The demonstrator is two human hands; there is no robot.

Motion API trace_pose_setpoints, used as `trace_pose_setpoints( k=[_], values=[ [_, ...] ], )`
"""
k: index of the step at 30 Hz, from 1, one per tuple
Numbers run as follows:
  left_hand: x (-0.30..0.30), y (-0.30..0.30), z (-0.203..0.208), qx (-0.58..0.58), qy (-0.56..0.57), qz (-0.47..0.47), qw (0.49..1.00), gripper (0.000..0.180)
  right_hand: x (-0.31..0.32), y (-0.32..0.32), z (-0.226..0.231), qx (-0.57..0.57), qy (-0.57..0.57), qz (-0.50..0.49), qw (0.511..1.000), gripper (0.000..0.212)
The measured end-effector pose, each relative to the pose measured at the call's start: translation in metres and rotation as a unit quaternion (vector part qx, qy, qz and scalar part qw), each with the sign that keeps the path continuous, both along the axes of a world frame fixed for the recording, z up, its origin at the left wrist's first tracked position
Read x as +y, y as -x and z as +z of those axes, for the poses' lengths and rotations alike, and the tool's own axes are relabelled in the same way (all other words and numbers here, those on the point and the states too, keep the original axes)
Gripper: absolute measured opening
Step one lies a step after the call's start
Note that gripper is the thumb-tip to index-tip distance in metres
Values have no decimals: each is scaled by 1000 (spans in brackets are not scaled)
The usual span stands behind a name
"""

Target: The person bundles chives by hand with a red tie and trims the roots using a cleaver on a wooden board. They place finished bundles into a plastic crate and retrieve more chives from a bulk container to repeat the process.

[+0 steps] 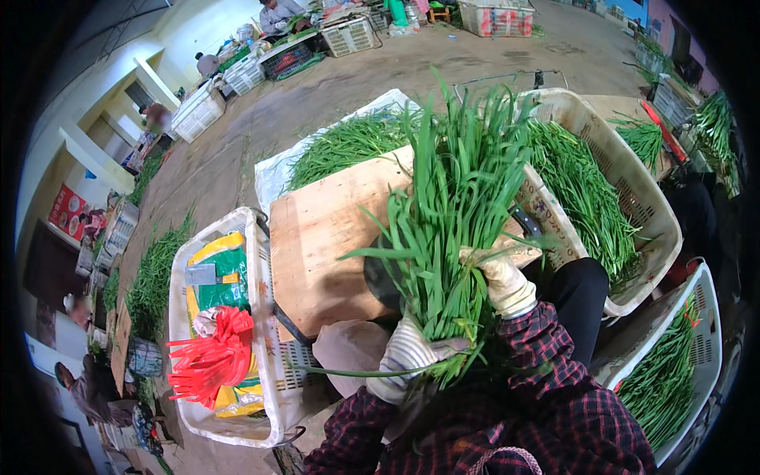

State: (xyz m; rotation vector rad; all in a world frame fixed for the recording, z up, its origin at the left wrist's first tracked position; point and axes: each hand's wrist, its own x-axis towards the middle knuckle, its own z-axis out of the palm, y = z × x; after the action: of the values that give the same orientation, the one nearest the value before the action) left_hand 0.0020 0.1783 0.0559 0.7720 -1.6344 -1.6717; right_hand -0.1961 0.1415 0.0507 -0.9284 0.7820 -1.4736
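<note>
A big upright bunch of garlic chives [455,206] stands in front of my chest, its leaf tips fanned away from me. My left hand [404,360], in a striped knit glove, is closed round the lower stalks from the left. From the right, my right hand [507,283], in a pale glove, is closed against the bunch higher up; some fingers are hidden by leaves. One loose stalk [356,370] sticks out leftward by my left hand. Behind the bunch lies a wooden board [328,237]. A black knife handle [526,220] shows beside the right crate.
The left white crate [273,372] holds red strips [214,356], yellow-green packaging [222,281] and a metal blade [200,274]. Chives fill the right crate [657,198] and lower-right crate [708,317]. More chives [348,146] lie on a white sheet. Other people work far off.
</note>
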Motion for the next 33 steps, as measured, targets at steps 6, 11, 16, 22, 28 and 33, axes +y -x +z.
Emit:
trace_pose_setpoints(
  k=[6, 11, 16, 22, 28, 33],
  values=[
    [-28, 14, 25, 89, 60, 70, 992, 74, 21, -15, 26, 20, -84, -3, 996, 51],
    [-66, 6, 96, 90, 139, 44, 985, 48, -3, -26, 90, 87, 108, -34, 990, 33],
    [-90, -7, 169, 34, 192, 58, 979, 35, -29, -18, 142, 271, 295, -19, 916, 25],
    [-149, -24, 81, -203, 425, -9, 882, 32, -44, 9, 75, 428, 234, 56, 871, 24],
    [-156, -19, 66, -300, 489, -39, 818, 24, -69, 0, 43, 337, 146, -40, 929, 34],
    [-175, -45, 61, -214, 473, -18, 854, 17, -44, -12, 109, 281, 10, 6, 960, 33]
  ],
)
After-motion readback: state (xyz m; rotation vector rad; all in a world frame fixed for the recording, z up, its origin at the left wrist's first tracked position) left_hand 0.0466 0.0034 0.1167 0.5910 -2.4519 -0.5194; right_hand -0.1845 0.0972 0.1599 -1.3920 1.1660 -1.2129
